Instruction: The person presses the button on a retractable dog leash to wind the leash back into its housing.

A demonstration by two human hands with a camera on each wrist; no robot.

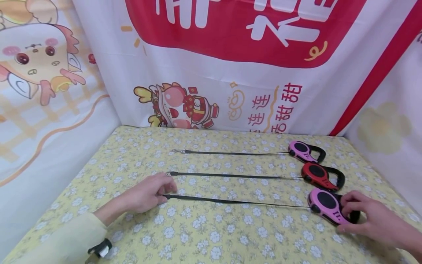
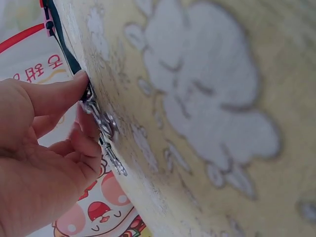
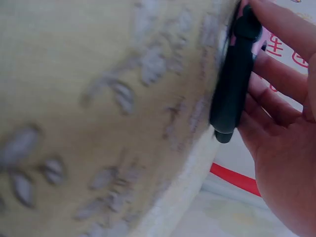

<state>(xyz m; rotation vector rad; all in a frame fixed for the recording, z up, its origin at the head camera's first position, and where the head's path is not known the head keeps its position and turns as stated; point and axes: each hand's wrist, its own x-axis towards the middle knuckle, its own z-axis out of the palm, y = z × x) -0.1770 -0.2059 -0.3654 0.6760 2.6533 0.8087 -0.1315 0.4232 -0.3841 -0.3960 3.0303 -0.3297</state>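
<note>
Three retractable leashes lie side by side on a yellow floral tablecloth [image 1: 211, 234], their black straps pulled out to the left. My right hand [image 1: 347, 215] grips the black handle [image 3: 231, 84] of the nearest pink leash [image 1: 324, 204], fingers above and thumb below. Its strap [image 1: 237, 201] runs left to my left hand [image 1: 166, 195]. That hand pinches the metal clip [image 2: 100, 123] at the strap's end against the cloth.
A red leash [image 1: 317, 175] lies in the middle, its clip [image 1: 169, 173] just beyond my left fingers. A second pink leash [image 1: 301, 150] lies farthest back. Printed banners [image 1: 230, 91] wall the table at the back and both sides.
</note>
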